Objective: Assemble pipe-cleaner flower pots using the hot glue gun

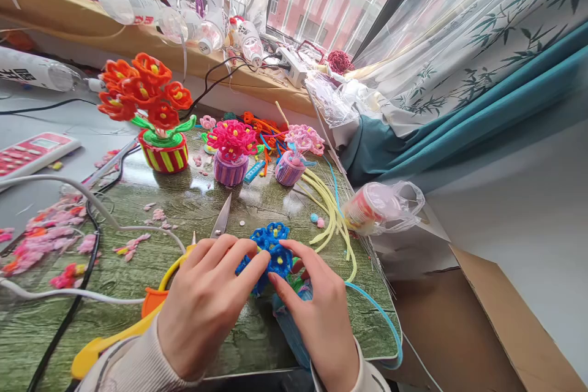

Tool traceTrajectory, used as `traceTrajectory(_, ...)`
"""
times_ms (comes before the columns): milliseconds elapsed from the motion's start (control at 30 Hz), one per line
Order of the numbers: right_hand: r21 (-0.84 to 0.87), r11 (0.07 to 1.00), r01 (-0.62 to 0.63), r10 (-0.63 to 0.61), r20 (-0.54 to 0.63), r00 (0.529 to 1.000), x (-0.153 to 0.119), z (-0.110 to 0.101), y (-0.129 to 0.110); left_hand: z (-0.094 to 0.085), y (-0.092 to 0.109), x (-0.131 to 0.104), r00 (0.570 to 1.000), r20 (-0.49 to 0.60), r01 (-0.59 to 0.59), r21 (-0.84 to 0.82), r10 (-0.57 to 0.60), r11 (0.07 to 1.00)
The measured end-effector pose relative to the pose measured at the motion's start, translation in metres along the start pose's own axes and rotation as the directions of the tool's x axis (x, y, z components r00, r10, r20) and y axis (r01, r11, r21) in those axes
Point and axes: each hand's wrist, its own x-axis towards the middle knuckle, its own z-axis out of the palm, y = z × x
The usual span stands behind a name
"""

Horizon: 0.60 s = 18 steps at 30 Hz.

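A cluster of blue flowers with yellow centres point(278, 259) sits between my hands near the front of the green table. My left hand point(209, 294) touches its left side, thumb and fingertips closed on the blue petals. My right hand point(319, 306) has thumb and forefinger around the right-hand flower. Below them, a light blue pot point(290, 324) leans towards the table's front edge, partly hidden by my right hand. Scissors with a steel blade point(222, 218) and a yellow-orange glue gun point(154, 301) lie by my left hand.
Behind stand a red-orange flower pot point(164, 153), a magenta one point(230, 170) and a pink one point(289, 168). Yellow-green strips point(328, 208) and a wrapped cup point(374, 207) are at the right. Cables point(94, 239) cross the left. A cardboard box point(496, 318) stands beyond the right edge.
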Motion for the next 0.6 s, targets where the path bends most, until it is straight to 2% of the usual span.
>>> traceTrajectory(233, 0.022, 1.0, -0.014, 0.013, 0.038, 0.999, -0.002, -0.002, 0.003, 0.002, 0.0, 0.001, 0.998, -0.011, -0.063, 0.078, 0.064, 0.995)
traceTrajectory(333, 0.008, 0.999, -0.035, 0.035, 0.01, 0.999, -0.006, -0.006, 0.004, 0.0, 0.0, 0.001, 0.997, -0.017, -0.069, 0.089, 0.071, 0.994)
traceTrajectory(433, -0.051, 0.994, -0.099, 0.099, -0.009, 0.995, -0.014, -0.009, 0.008, -0.005, 0.0, 0.001, 0.999, -0.028, -0.038, 0.054, 0.039, 0.998)
traceTrajectory(600, -0.144, 0.971, -0.191, 0.196, 0.022, 0.98, -0.032, -0.007, 0.016, -0.016, -0.005, -0.006, 0.996, -0.059, 0.065, -0.006, -0.065, 0.998)
